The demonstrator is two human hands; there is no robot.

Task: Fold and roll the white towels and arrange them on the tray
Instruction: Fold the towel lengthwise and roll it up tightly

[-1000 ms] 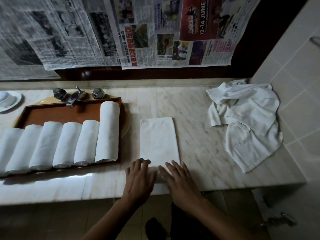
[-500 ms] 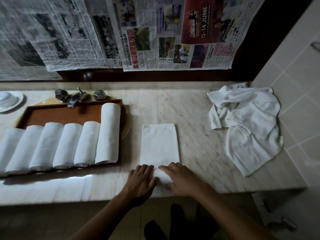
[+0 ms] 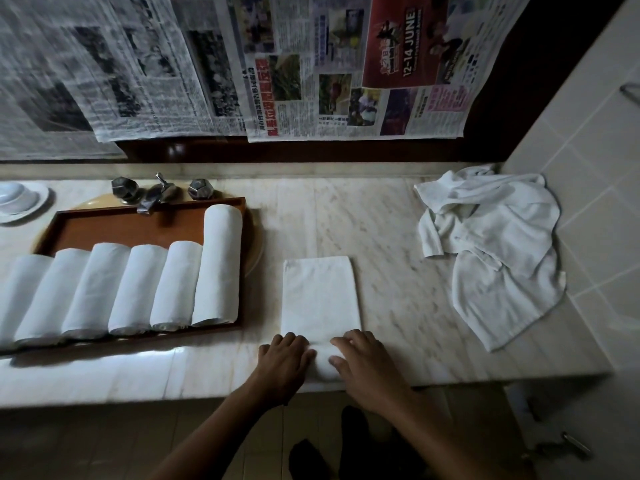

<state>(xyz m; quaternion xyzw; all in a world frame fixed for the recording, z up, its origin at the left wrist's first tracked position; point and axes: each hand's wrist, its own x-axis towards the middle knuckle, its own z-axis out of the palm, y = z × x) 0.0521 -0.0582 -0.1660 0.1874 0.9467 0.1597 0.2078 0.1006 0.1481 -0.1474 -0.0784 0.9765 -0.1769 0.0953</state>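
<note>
- One head-worn wide-angle view. It looks forward and down over the front edge of the surface point(image 3: 398, 237).
- Closest to the lens are the forearms, coming in from the bottom edge. The left hand point(image 3: 282, 362) and right hand point(image 3: 367, 365) sit low centre, on the near end of the folded towel point(image 3: 318, 292).
- The tray point(image 3: 138, 230) is left of centre, and the left frame edge cuts its rolled towels point(image 3: 138, 289).
- The crumpled towels point(image 3: 491, 251) are at mid right, beside the tiled wall point(image 3: 588, 168).
- The top of the frame reaches the newspapers point(image 3: 311, 64) on the back wall.
- The floor point(image 3: 104, 445) shows below the surface's front edge.
- Straight lines bend towards the frame edges.
</note>
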